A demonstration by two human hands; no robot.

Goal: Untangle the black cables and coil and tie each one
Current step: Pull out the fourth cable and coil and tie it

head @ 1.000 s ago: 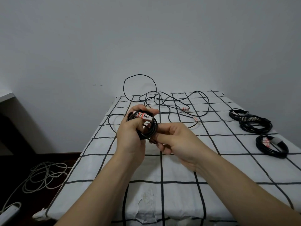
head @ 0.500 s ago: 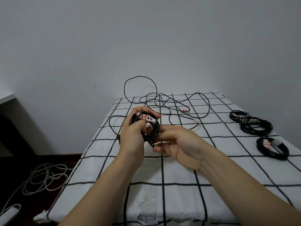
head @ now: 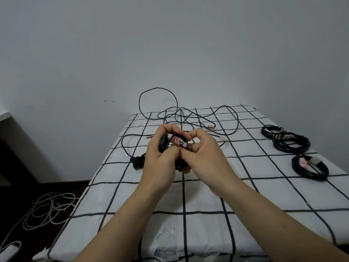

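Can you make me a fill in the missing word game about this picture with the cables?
1. The left hand and the right hand both hold a coil of ___ cable.
2. The tied coils lie on the ___ side of the table.
3. The pale cables lie on the ___.
Missing words: black; right; floor.

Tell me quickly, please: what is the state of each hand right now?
Left hand: closed, holding the coiled black cable.
Right hand: closed, its fingers curled round the same coil.
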